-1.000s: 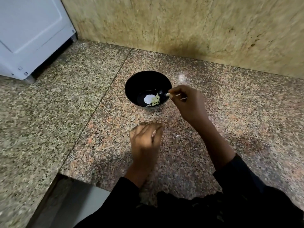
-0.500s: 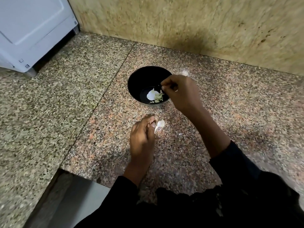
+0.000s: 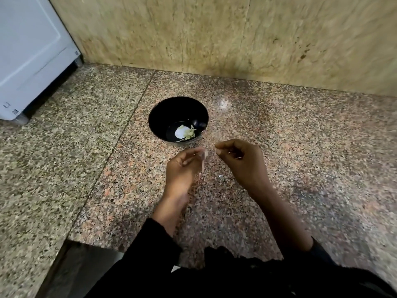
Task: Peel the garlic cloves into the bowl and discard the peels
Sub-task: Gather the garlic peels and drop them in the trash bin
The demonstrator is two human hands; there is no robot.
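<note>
The left hand [image 3: 182, 168] pinched a pale garlic clove [image 3: 203, 154] at its fingertips, blurred, just short of the black bowl [image 3: 159, 119] holding peeled garlic. The right hand [image 3: 240, 162] was curled, apparently holding nothing. The clove looked light, small and slippery-skinned; best pinched at its ends, I judged.

Motion blur is smearing the left hand [image 3: 182, 168], so the pale bit at its fingertips is staying unidentifiable. At ten o'clock, the frame edge is cutting off the white appliance [image 3: 30, 57].
</note>
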